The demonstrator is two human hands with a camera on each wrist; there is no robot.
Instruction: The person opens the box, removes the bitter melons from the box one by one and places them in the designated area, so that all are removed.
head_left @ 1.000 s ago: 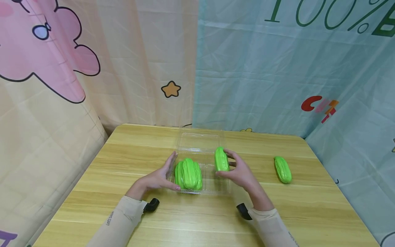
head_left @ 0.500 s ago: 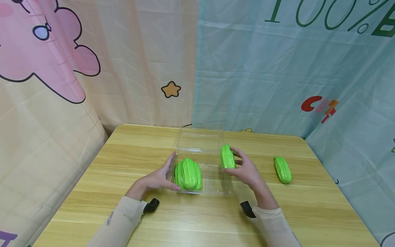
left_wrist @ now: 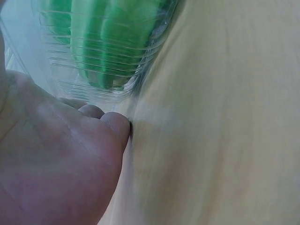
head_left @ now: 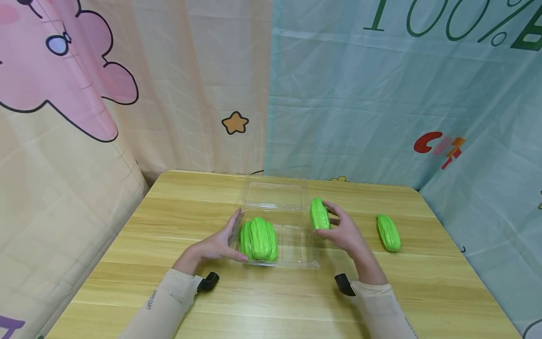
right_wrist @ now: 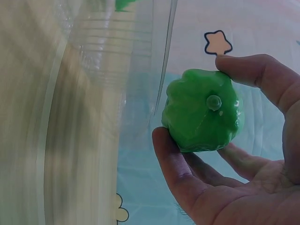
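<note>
A clear plastic clamshell box lies open on the table, its lid folded back. Several bright green, ridged bitter melons are stacked in its left half. My left hand rests spread against the box's left side, thumb at the front corner and fingers toward the back. In the left wrist view its fingertips come right up to the box wall. With thumb and fingertips, my right hand grips another bitter melon just above and right of the box. Its stubby end faces the right wrist camera.
One more bitter melon lies by itself on the right of the wooden table. Printed cloth curtains hang behind the table's back edge and along both sides.
My right hand has moved right with the bitter melon, from over the box's right half to beyond its right edge. The left hand and the stacked bitter melons have stayed in place.
</note>
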